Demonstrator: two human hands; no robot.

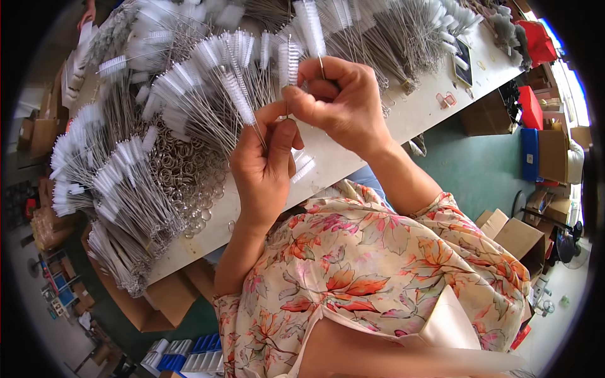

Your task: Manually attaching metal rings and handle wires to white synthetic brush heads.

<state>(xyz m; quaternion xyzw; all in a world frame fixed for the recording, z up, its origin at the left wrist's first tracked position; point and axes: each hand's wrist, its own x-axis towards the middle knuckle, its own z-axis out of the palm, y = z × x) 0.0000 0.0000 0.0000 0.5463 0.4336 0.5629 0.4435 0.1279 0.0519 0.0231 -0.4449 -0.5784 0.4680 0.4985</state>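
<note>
A small white-bristled brush is held upright above the surface, its wire stem pinched between the fingertips of both hands. The left hand is closed, with the stem of a second brush apparently also gripped in it. The right hand is curled, and the stem of a third brush runs into its fingers.

Progress can only be judged in part. A heap of loose metal rings lies left of the left hand. In the bundles at the left, metal loops seem to be clustered at the stem ends, which suggests that many brushes are finished; the held ones are probably not, though their stem ends cannot be made out. Many more brushes are piled beyond the hands, their state too small to tell.

The rings are hemmed in by brushes, and the left hand is crowded by the pile. A red clip and a dark tray are seen to the right. Cartons are stacked on the green floor. Another person's hand is glimpsed at upper left.
</note>
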